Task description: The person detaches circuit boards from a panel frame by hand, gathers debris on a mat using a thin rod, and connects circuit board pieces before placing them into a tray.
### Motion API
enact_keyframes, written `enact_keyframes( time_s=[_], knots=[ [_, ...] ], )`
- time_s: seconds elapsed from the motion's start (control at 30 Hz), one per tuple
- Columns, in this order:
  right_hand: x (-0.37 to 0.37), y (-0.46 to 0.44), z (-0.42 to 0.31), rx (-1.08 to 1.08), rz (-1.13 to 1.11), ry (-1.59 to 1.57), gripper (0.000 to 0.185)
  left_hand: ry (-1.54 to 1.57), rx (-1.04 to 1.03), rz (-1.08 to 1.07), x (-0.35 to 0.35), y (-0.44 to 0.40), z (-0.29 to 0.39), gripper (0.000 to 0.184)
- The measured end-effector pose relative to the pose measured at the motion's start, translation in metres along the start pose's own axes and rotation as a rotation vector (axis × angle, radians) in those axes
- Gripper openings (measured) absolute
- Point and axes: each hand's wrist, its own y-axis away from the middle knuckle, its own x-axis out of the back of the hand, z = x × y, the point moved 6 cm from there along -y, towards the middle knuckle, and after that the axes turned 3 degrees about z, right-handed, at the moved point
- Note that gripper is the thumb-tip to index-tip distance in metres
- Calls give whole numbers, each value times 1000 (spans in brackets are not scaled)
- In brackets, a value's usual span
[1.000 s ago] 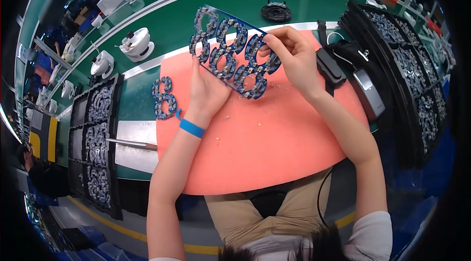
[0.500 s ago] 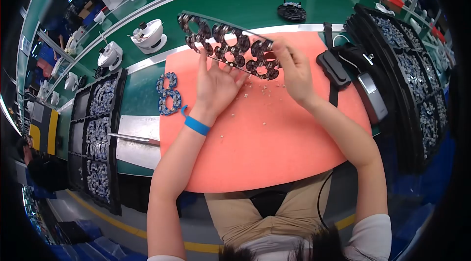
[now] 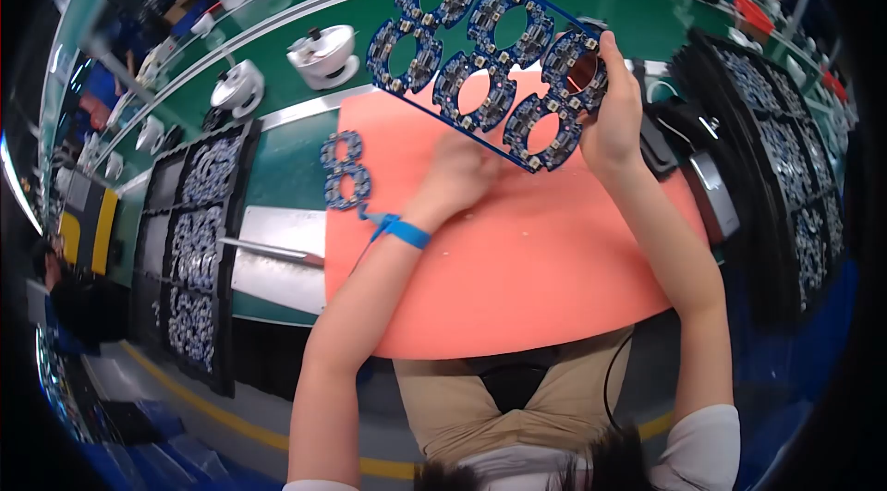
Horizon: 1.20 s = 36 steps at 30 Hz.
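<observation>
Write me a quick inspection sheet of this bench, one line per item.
Surface: pink mat over green bench; small pale bits on the mat.
Job's things: panel of joined figure-eight circuit boards held up, tilted; one loose figure-eight board at the mat's left edge.
Clutter: slim metal tool across metal plate; board-filled black trays at left and right.
Hands: right grips the panel's edge; left blurred below it, grip unclear.
Cables: white cable behind the mat; black cord by the lap.
Surroundings: white fixtures on the bench; person in black at far left.
</observation>
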Motion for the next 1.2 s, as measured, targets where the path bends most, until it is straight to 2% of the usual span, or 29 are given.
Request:
enact_keyframes(
  time_s=[0.03, 0.07, 0.13, 0.2, 0.27, 0.33, 0.37, 0.4, 0.47, 0.63, 1.2],
  knots=[
    [-24, 11, 14, -45, -28, 36, 34, -61, -148, 35, 14, 13, 3, 39],
    [-46, 18, 25, -68, -60, 21, 34, -92, -122, 47, 23, 23, -2, 39],
    [-85, 28, 36, -87, -174, 70, 33, 270, 115, -31, 24, 30, -10, 33],
    [-127, 49, 39, -77, -262, 111, 32, 263, -131, 69, 24, 29, 3, 27],
    [-177, 80, 48, -35, -346, 160, 33, 895, 159, -59, 22, 42, 0, 33],
    [-215, 94, 96, -53, -417, 147, 37, 616, 139, -140, 23, 44, -22, 36],
    [-223, 91, 125, -42, -426, 159, 39, 33, -31, -177, 17, 38, -35, 36],
    [-225, 93, 128, -58, -445, 173, 42, 17, -13, -170, 10, 32, -32, 36],
    [-218, 93, 112, -69, -460, 165, 42, 31, -117, 18, 6, 17, 5, 31],
    [-221, 92, 118, -5, -478, 252, 48, 51, -88, 28, -2, 5, 22, 29],
    [-223, 99, 104, 35, -551, 366, 44, 16, -97, 61, -14, -3, 38, 28]
  ],
)
